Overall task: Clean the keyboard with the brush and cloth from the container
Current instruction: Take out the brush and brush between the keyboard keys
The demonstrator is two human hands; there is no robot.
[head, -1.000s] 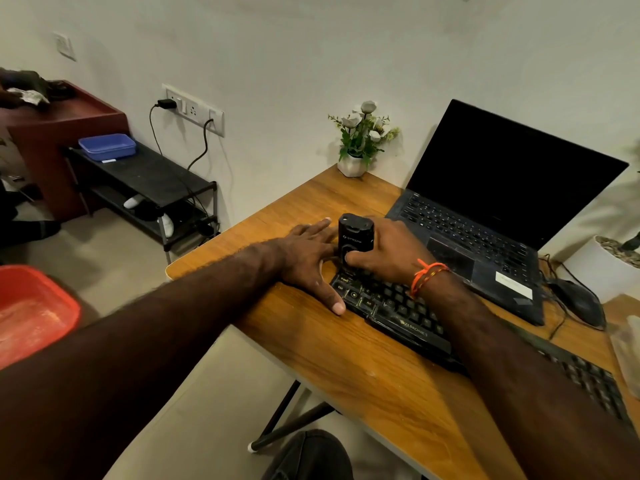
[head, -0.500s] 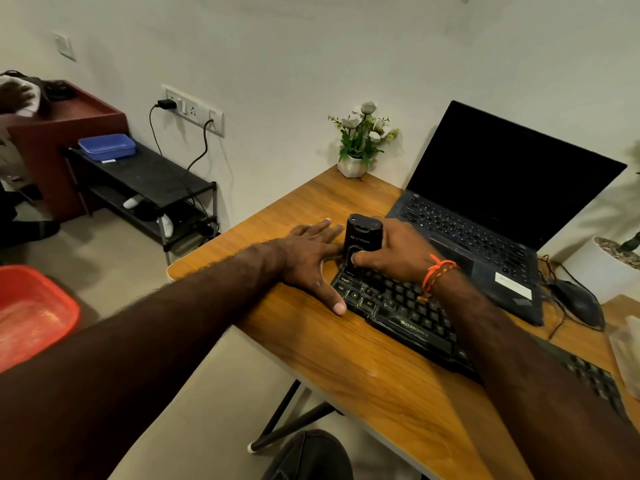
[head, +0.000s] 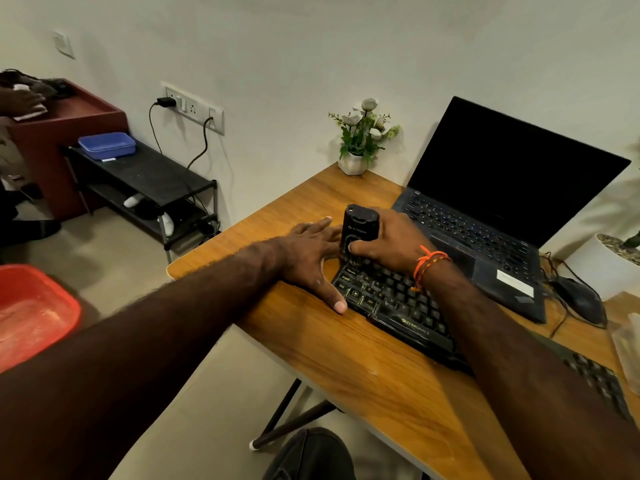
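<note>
1. Right hand grasps a black brush unit, held upright with its lower end on the top-left keys of the keyboard, likely to sweep between the keys.
2. Left hand lies flat, fingers straight, against the keyboard's left end on the desk, probably steadying it.
3. Red tub at left: contents unclear. Blue lidded box on shelf, closed. No cloth visible.

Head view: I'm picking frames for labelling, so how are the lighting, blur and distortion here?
Head view: dim, warm indoor light; the keyboard print is readable near the left hand; the right hand around the black brush is sharp; the red tub at the left edge is smeared; wide-angle bending shows in the desk edges; the laptop screen is black, without glare.
</note>
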